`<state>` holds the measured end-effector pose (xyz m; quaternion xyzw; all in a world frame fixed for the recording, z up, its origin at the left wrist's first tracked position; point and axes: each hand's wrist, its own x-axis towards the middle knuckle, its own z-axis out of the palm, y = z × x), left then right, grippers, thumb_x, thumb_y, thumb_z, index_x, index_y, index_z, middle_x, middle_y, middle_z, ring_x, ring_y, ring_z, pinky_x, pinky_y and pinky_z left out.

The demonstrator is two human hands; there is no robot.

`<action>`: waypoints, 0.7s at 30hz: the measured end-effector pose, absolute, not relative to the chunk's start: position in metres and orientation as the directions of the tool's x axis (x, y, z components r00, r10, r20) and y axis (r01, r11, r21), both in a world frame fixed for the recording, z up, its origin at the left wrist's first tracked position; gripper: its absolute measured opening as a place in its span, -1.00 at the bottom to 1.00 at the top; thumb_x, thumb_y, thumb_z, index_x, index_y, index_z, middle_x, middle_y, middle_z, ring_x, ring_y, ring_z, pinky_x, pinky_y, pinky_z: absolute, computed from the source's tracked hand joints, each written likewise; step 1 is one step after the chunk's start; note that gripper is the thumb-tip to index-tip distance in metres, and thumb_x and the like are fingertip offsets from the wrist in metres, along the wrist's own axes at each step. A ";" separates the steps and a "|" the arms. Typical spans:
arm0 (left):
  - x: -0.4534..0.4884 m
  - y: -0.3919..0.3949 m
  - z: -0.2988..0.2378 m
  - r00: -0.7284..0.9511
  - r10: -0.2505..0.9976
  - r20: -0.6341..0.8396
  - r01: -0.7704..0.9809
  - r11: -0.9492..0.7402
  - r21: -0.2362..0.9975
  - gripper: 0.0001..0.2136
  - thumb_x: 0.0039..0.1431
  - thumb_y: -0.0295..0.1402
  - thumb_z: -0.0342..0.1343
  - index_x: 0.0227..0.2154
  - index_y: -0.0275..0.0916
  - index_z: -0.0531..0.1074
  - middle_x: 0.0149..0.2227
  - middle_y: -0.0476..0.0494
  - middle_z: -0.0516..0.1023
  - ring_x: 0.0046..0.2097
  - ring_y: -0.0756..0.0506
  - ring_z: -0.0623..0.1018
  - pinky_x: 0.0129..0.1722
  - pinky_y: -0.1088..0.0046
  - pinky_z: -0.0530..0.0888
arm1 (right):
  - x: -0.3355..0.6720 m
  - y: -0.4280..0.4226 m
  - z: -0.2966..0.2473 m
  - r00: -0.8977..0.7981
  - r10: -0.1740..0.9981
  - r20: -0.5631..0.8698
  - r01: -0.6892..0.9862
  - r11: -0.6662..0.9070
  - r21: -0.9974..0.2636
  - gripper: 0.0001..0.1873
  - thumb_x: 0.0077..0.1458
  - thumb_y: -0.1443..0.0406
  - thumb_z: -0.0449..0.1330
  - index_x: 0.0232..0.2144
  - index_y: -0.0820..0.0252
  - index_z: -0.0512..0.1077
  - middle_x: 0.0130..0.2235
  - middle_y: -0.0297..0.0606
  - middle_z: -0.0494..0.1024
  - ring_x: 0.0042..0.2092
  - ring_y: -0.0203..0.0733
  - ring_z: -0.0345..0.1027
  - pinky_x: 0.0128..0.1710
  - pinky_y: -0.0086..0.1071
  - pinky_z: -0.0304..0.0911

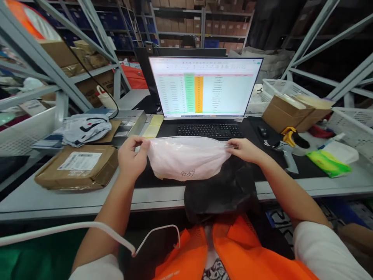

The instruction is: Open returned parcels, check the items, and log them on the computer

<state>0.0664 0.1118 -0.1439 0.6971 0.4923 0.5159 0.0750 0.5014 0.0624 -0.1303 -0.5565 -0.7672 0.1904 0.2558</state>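
Note:
A white plastic bag [186,159], with "9259" handwritten near its lower edge, is stretched level between both hands above the front of the desk. My left hand [132,157] pinches its upper left corner between thumb and fingers. The upper right corner is pinched by my right hand [243,149]. What the bag contains is hidden. Below and to its right hangs a black bag-like item [218,194] at the desk's front edge. Just beyond the white bag lies a black keyboard [210,131].
A monitor [204,87] showing a spreadsheet stands behind the keyboard. At left lies a taped cardboard box [77,167] with a label. To the right are a mouse [262,131], a yellow-and-grey tape dispenser [288,153], a green packet [329,163] and an open carton [287,112].

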 end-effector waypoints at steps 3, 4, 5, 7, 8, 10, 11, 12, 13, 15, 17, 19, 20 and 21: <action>0.087 0.111 -0.126 -0.022 0.699 0.715 0.699 -0.501 0.511 -0.83 0.33 -0.21 0.08 -0.22 -0.20 0.44 -0.22 -0.16 0.55 -0.15 -0.21 0.55 -0.07 0.18 0.50 | 0.515 0.056 -0.143 -0.168 0.960 0.225 0.733 0.274 -0.622 -0.76 0.11 0.17 0.20 -0.37 0.19 0.59 -0.36 -0.26 0.65 -0.31 -0.14 0.49 -0.27 -0.34 0.36; 0.098 0.107 -0.118 -0.012 0.647 0.762 0.732 -0.513 0.447 -0.85 0.32 -0.26 0.08 -0.17 -0.21 0.45 -0.15 -0.22 0.55 -0.06 -0.25 0.55 0.02 0.09 0.48 | 0.518 0.054 -0.145 -0.139 0.958 0.251 0.718 0.272 -0.641 -0.73 0.13 0.13 0.19 -0.40 0.20 0.58 -0.39 -0.26 0.64 -0.34 -0.14 0.48 -0.30 -0.35 0.34; 0.113 0.101 -0.110 0.012 0.579 0.815 0.754 -0.540 0.373 -0.83 0.32 -0.30 0.08 -0.11 -0.22 0.45 -0.06 -0.29 0.54 0.03 -0.30 0.52 0.11 0.01 0.43 | 0.519 0.052 -0.146 -0.114 0.952 0.285 0.698 0.281 -0.659 -0.69 0.15 0.10 0.19 -0.41 0.19 0.58 -0.40 -0.25 0.64 -0.35 -0.14 0.47 -0.31 -0.35 0.34; 0.153 0.087 -0.095 0.153 0.450 0.880 0.738 -0.644 0.201 -0.74 0.32 -0.34 0.08 0.04 -0.22 0.42 0.09 -0.36 0.48 0.20 -0.36 0.44 0.24 -0.09 0.32 | 0.514 0.049 -0.145 -0.098 0.930 0.356 0.658 0.329 -0.677 -0.64 0.20 0.05 0.19 -0.36 0.19 0.61 -0.36 -0.22 0.66 -0.33 -0.13 0.49 -0.30 -0.34 0.35; 0.177 0.080 -0.090 0.284 0.415 0.864 0.688 -0.716 0.118 -0.71 0.33 -0.34 0.08 0.07 -0.21 0.42 0.12 -0.35 0.47 0.22 -0.36 0.42 0.25 -0.09 0.31 | 0.509 0.047 -0.142 -0.113 0.914 0.389 0.652 0.364 -0.665 -0.64 0.22 0.05 0.19 -0.34 0.18 0.62 -0.34 -0.21 0.67 -0.32 -0.12 0.50 -0.29 -0.33 0.36; 0.227 0.070 -0.084 0.616 0.406 0.675 0.553 -0.833 -0.004 -0.77 0.35 -0.31 0.09 0.01 -0.20 0.48 0.04 -0.30 0.54 0.18 -0.33 0.47 0.18 -0.01 0.37 | 0.497 0.044 -0.135 -0.188 0.877 0.441 0.665 0.444 -0.600 -0.67 0.28 0.09 0.17 -0.30 0.16 0.62 -0.29 -0.20 0.68 -0.28 -0.11 0.52 -0.24 -0.31 0.37; 0.249 0.068 -0.083 0.716 0.408 0.566 0.517 -0.855 -0.039 -0.81 0.37 -0.30 0.08 -0.09 -0.23 0.52 -0.05 -0.29 0.57 0.10 -0.31 0.52 0.11 0.03 0.40 | 0.491 0.042 -0.132 -0.232 0.858 0.458 0.677 0.481 -0.557 -0.69 0.31 0.12 0.15 -0.27 0.15 0.62 -0.27 -0.19 0.68 -0.25 -0.11 0.53 -0.21 -0.31 0.37; 0.267 0.068 -0.083 0.781 0.412 0.470 0.497 -0.865 -0.068 -0.81 0.39 -0.30 0.06 -0.19 -0.25 0.55 -0.15 -0.28 0.59 0.00 -0.29 0.55 0.03 0.07 0.42 | 0.487 0.040 -0.129 -0.272 0.840 0.470 0.688 0.511 -0.516 -0.70 0.33 0.16 0.13 -0.25 0.15 0.62 -0.25 -0.18 0.68 -0.23 -0.11 0.54 -0.18 -0.30 0.37; 0.281 0.069 -0.083 0.817 0.418 0.398 0.490 -0.867 -0.094 -0.77 0.41 -0.30 0.04 -0.28 -0.26 0.55 -0.23 -0.26 0.59 -0.08 -0.26 0.57 -0.03 0.09 0.42 | 0.485 0.039 -0.127 -0.303 0.824 0.479 0.696 0.534 -0.479 -0.70 0.35 0.19 0.10 -0.23 0.15 0.61 -0.24 -0.17 0.68 -0.22 -0.11 0.54 -0.16 -0.29 0.37; 0.289 0.075 -0.083 0.850 0.416 0.322 0.476 -0.869 -0.133 -0.70 0.43 -0.31 0.02 -0.39 -0.27 0.55 -0.31 -0.23 0.58 -0.17 -0.22 0.57 -0.08 0.10 0.41 | 0.489 0.036 -0.127 -0.338 0.802 0.492 0.713 0.560 -0.423 -0.70 0.36 0.22 0.08 -0.22 0.16 0.61 -0.25 -0.16 0.68 -0.22 -0.09 0.53 -0.16 -0.26 0.37; 0.273 0.082 -0.078 0.856 0.407 0.318 0.468 -0.872 -0.145 -0.72 0.42 -0.32 0.05 -0.39 -0.25 0.56 -0.26 -0.21 0.62 -0.08 -0.23 0.58 0.02 0.05 0.39 | 0.503 0.034 -0.131 -0.335 0.798 0.500 0.731 0.555 -0.396 -0.69 0.35 0.21 0.08 -0.24 0.15 0.61 -0.27 -0.15 0.68 -0.25 -0.07 0.52 -0.18 -0.23 0.37; 0.238 0.089 -0.071 0.827 0.428 0.364 0.505 -0.850 -0.151 -0.77 0.40 -0.33 0.09 -0.36 -0.20 0.58 -0.18 -0.18 0.65 0.08 -0.27 0.56 0.17 -0.05 0.32 | 0.526 0.032 -0.136 -0.267 0.810 0.522 0.756 0.512 -0.408 -0.68 0.33 0.18 0.08 -0.27 0.13 0.61 -0.28 -0.15 0.68 -0.26 -0.05 0.52 -0.19 -0.21 0.39; 0.215 0.092 -0.068 0.797 0.449 0.404 0.544 -0.824 -0.157 -0.79 0.39 -0.33 0.09 -0.35 -0.17 0.59 -0.14 -0.15 0.66 0.14 -0.29 0.53 0.23 -0.11 0.27 | 0.538 0.031 -0.139 -0.205 0.817 0.539 0.768 0.476 -0.429 -0.68 0.32 0.16 0.08 -0.29 0.12 0.60 -0.28 -0.15 0.68 -0.26 -0.03 0.53 -0.20 -0.21 0.41; 0.191 0.095 -0.065 0.756 0.482 0.443 0.597 -0.785 -0.164 -0.79 0.39 -0.31 0.09 -0.35 -0.14 0.59 -0.11 -0.13 0.67 0.18 -0.31 0.51 0.26 -0.16 0.23 | 0.551 0.030 -0.141 -0.130 0.820 0.558 0.773 0.436 -0.460 -0.68 0.31 0.13 0.09 -0.31 0.10 0.60 -0.29 -0.16 0.68 -0.27 -0.02 0.54 -0.21 -0.21 0.42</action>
